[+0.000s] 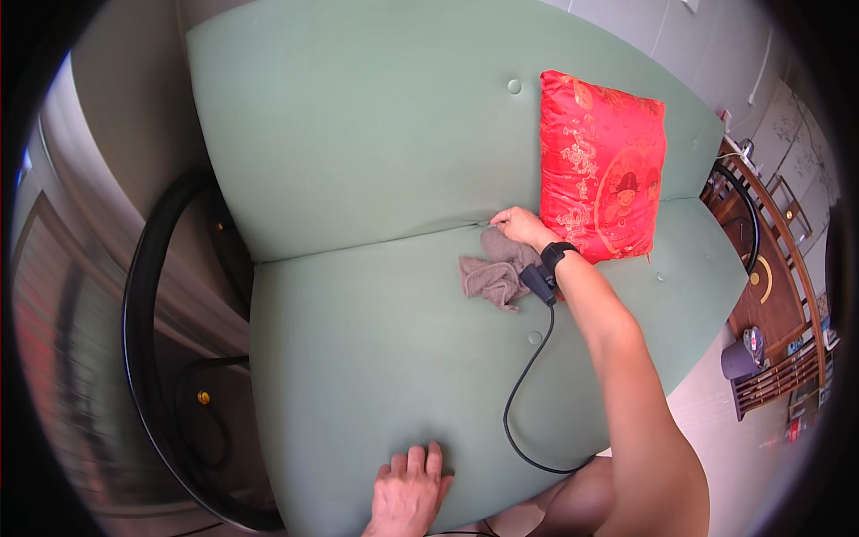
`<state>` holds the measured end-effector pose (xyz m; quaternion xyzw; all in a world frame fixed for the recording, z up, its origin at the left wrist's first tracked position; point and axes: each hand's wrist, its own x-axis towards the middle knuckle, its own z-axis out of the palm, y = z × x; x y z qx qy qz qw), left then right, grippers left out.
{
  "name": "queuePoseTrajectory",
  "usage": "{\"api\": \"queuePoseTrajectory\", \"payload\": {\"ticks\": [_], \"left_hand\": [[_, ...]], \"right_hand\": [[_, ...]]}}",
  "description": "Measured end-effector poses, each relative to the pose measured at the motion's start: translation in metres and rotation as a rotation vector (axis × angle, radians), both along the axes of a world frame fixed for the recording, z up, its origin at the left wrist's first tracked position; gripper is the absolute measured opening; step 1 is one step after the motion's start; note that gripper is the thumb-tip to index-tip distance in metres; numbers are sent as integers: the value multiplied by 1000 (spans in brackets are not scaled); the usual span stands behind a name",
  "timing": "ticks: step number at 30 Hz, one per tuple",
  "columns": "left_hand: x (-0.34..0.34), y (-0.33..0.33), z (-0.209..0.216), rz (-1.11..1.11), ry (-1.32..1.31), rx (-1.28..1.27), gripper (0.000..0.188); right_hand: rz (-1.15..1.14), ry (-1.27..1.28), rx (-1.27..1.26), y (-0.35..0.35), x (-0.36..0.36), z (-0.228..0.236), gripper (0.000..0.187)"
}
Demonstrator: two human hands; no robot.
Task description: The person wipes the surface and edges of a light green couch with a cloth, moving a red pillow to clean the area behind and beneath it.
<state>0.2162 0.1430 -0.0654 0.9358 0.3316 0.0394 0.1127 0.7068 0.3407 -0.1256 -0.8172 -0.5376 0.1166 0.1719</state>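
My right hand (528,227) reaches to the crease between the seat and backrest of a green sofa (358,331), its fingers closed and pressed at the seam. A grey-brown cloth (494,279) hangs bunched from under that hand onto the seat; the palm side is hidden. On my right wrist is a black band (557,256), with a black connector (539,285) beside it. From the connector a black cable (507,412) loops down over the seat's front edge. My left hand (410,492) rests open on the seat near the front, fingers stretched forward.
A shiny red patterned cushion (604,166) leans on the backrest just right of my right hand. Curved black armrests (143,331) flank the sofa. At the far right are a brown wooden table (769,304) and a dark bin (741,358).
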Motion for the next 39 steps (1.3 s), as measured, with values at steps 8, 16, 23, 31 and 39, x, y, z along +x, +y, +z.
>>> {"api": "queuePoseTrajectory", "payload": {"ticks": [8, 16, 23, 31, 39], "left_hand": [[-4, 4, -8, -65, 53, 83, 56], [-2, -2, 0, -18, 7, 15, 54], [0, -5, 2, -15, 24, 26, 54], [3, -10, -4, -18, 84, 69, 56], [0, -5, 0, 11, 59, 60, 56]], "right_hand": [[-46, -252, -123, -4, -36, 12, 32], [-152, -212, -80, -1, -29, 9, 33], [-233, -184, -63, 9, -35, 17, 26], [-295, -241, -23, 25, -26, 1, 14], [-315, -222, 16, 27, -41, 3, 11]]}}
